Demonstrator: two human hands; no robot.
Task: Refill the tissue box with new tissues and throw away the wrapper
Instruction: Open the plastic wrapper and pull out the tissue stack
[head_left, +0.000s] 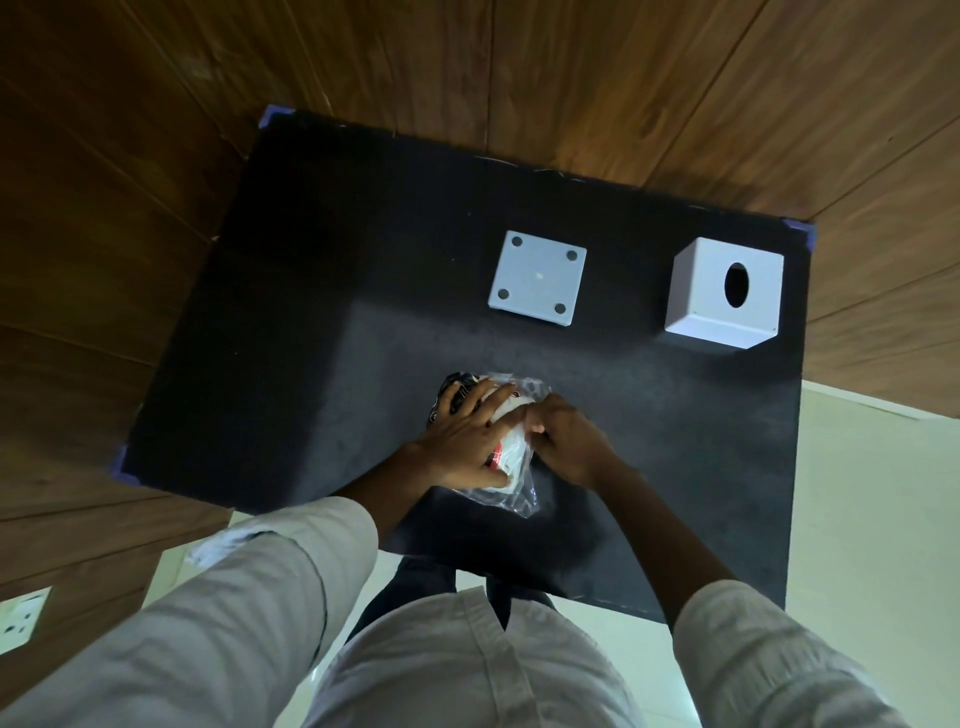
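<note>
A pack of tissues in a clear plastic wrapper (511, 491) with dark and red print lies on the black table (311, 312), near its front edge. My left hand (465, 439) presses flat on top of the pack. My right hand (563, 434) pinches the wrapper at the pack's right side. The white tissue box cover (724, 293) with an oval hole on top stands at the back right. Its white base plate (537, 278), with four round feet showing, lies to the left of the cover.
Wood panelling surrounds the table at the back and left. Pale floor tiles (872, 493) show at the right and in front. A wall socket (21, 618) sits at the lower left. Blue tape marks the table's corners.
</note>
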